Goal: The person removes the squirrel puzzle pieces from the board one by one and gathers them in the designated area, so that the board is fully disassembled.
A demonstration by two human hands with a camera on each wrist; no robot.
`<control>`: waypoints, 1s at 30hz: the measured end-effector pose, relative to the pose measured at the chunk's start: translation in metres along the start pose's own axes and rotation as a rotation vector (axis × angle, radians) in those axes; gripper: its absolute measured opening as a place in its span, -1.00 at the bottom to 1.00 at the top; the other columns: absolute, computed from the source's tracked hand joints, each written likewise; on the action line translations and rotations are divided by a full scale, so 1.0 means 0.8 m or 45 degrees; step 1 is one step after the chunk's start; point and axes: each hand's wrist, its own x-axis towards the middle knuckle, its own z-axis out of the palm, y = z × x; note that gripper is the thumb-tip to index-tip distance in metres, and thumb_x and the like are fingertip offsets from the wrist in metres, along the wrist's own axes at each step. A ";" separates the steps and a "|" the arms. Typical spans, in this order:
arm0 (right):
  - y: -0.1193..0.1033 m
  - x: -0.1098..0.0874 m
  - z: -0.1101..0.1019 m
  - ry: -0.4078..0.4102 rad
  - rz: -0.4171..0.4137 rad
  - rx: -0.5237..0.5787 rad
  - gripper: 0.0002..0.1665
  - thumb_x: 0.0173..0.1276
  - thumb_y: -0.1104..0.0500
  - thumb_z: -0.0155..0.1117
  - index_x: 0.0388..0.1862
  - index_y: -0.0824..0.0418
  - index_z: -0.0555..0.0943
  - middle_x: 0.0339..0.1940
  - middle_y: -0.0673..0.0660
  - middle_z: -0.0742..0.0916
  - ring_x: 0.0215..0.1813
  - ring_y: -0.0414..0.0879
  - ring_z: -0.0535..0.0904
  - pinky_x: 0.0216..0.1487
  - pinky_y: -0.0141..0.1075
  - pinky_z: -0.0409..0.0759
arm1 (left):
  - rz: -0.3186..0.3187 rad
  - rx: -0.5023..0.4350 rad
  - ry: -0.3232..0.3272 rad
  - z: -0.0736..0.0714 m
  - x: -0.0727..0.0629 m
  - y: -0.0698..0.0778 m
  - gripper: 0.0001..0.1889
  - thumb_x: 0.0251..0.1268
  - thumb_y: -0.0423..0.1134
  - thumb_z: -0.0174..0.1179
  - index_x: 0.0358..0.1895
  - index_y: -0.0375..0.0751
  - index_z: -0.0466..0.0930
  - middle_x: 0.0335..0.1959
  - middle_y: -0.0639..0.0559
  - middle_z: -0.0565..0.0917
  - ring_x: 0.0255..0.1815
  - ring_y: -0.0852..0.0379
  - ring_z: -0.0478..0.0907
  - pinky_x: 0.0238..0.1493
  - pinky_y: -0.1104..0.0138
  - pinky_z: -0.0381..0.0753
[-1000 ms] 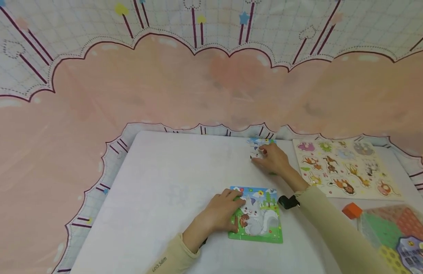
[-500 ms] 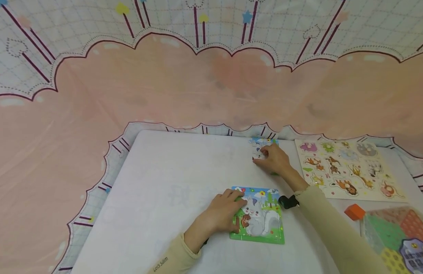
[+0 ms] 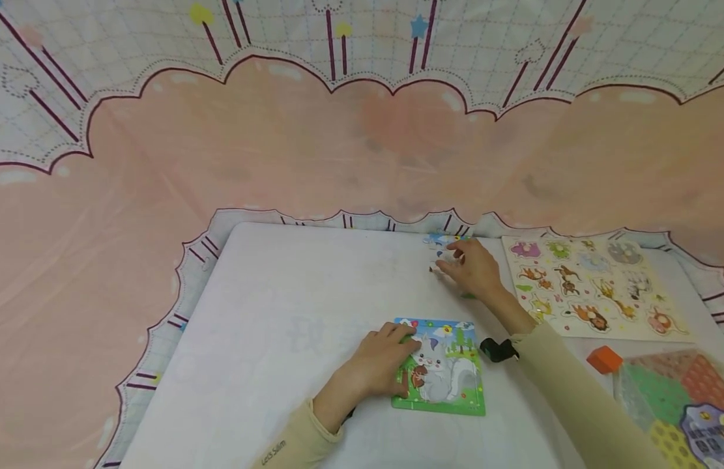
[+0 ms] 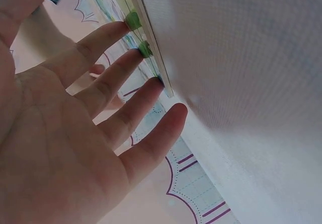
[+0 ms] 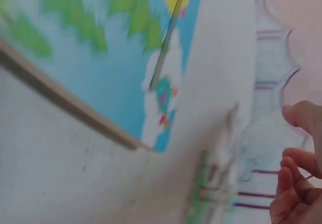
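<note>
A wooden jigsaw puzzle (image 3: 449,374) with a grey squirrel holding an acorn lies flat on the white table. My left hand (image 3: 382,361) rests on its left side, fingers spread. In the left wrist view, the fingertips (image 4: 133,20) of that hand touch the puzzle's edge. At the table's far edge lies another blue-and-white picture (image 3: 436,241), largely covered by my right hand (image 3: 473,267). The thumb and index finger of the right hand stand apart over this picture, and nothing shows between them in the right wrist view, where the squirrel puzzle's sky corner (image 5: 126,108) fills the foreground.
An animal puzzle board (image 3: 596,286) lies at the far right. Nearer stand an orange block (image 3: 605,359) and a clear bag (image 3: 661,391) with coloured pieces and a purple label. A patterned pink cloth (image 3: 338,156) hangs behind the table.
My right hand has drawn slightly back to the right from the far picture, its thumb and index finger now wider apart. My left hand and the squirrel puzzle have stayed put.
</note>
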 end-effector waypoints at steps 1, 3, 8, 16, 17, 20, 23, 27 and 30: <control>-0.004 -0.006 -0.002 0.013 -0.032 0.016 -0.50 0.27 -0.01 0.40 0.03 0.33 0.67 -0.21 0.21 0.63 -0.22 0.06 0.56 -0.32 -0.14 0.49 | 0.000 0.000 0.003 0.000 0.000 0.000 -0.21 -0.16 0.11 0.57 0.26 0.00 0.55 0.33 0.08 0.42 0.35 0.06 0.28 0.15 0.17 0.46; -0.013 -0.022 -0.005 0.003 -0.096 0.042 -0.57 0.27 0.05 0.41 -0.01 0.33 0.68 -0.23 0.19 0.63 -0.23 0.04 0.56 -0.33 -0.17 0.48 | -0.004 -0.001 0.001 -0.001 -0.001 0.000 -0.21 -0.16 0.11 0.57 0.26 0.00 0.55 0.33 0.08 0.42 0.34 0.06 0.28 0.15 0.18 0.46; -0.028 -0.077 -0.003 -0.152 -0.206 0.017 -0.70 0.25 0.11 0.43 -0.13 0.27 0.72 -0.30 0.08 0.65 -0.26 -0.06 0.58 -0.32 -0.22 0.51 | 0.005 0.008 0.006 -0.001 0.000 -0.002 -0.22 -0.14 0.11 0.56 0.26 0.00 0.55 0.32 0.07 0.42 0.33 0.06 0.29 0.13 0.18 0.47; -0.032 -0.155 0.005 -0.459 -0.255 -0.018 -0.57 0.10 -0.03 0.55 -0.10 0.17 0.75 -0.27 -0.11 0.54 -0.35 -0.26 0.38 -0.36 -0.39 0.38 | 0.019 0.003 0.004 -0.002 0.002 -0.004 -0.24 -0.10 0.11 0.54 0.27 -0.01 0.54 0.34 0.06 0.41 0.34 0.06 0.27 0.16 0.16 0.46; -0.033 -0.160 0.005 -0.473 -0.273 -0.018 -0.55 0.08 -0.04 0.56 -0.10 0.17 0.76 -0.25 -0.12 0.52 -0.34 -0.27 0.37 -0.36 -0.40 0.38 | 0.014 0.000 0.001 -0.002 0.002 -0.004 -0.24 -0.10 0.11 0.54 0.27 0.00 0.54 0.35 0.07 0.40 0.34 0.06 0.27 0.16 0.16 0.45; -0.036 -0.170 0.005 -0.499 -0.309 -0.023 -0.50 0.04 -0.05 0.59 -0.08 0.19 0.76 -0.24 -0.13 0.50 -0.34 -0.29 0.34 -0.37 -0.40 0.37 | 0.006 -0.007 -0.005 -0.003 0.003 -0.004 -0.23 -0.11 0.11 0.54 0.28 0.01 0.53 0.35 0.07 0.40 0.35 0.07 0.27 0.18 0.16 0.45; -0.037 -0.179 0.007 -0.509 -0.313 -0.026 -0.46 0.02 -0.05 0.60 -0.06 0.21 0.76 -0.23 -0.13 0.50 -0.34 -0.31 0.33 -0.37 -0.41 0.37 | 0.008 -0.015 -0.010 -0.004 0.002 -0.003 -0.23 -0.10 0.11 0.54 0.28 -0.01 0.53 0.35 0.07 0.40 0.35 0.06 0.27 0.18 0.15 0.45; -0.037 -0.190 0.010 -0.481 -0.288 -0.008 -0.49 0.01 -0.04 0.61 -0.09 0.20 0.76 -0.25 -0.14 0.49 -0.36 -0.31 0.33 -0.40 -0.42 0.35 | 0.012 -0.024 -0.018 -0.005 0.001 -0.002 -0.24 -0.08 0.10 0.53 0.28 -0.02 0.54 0.35 0.06 0.41 0.34 0.07 0.28 0.18 0.15 0.45; -0.038 -0.196 0.014 -0.449 -0.276 0.020 -0.55 0.00 -0.02 0.62 -0.16 0.18 0.77 -0.27 -0.17 0.49 -0.36 -0.31 0.33 -0.41 -0.42 0.35 | 0.008 -0.024 -0.025 -0.005 0.001 -0.002 -0.24 -0.08 0.09 0.53 0.28 -0.01 0.54 0.34 0.08 0.41 0.33 0.08 0.29 0.18 0.16 0.45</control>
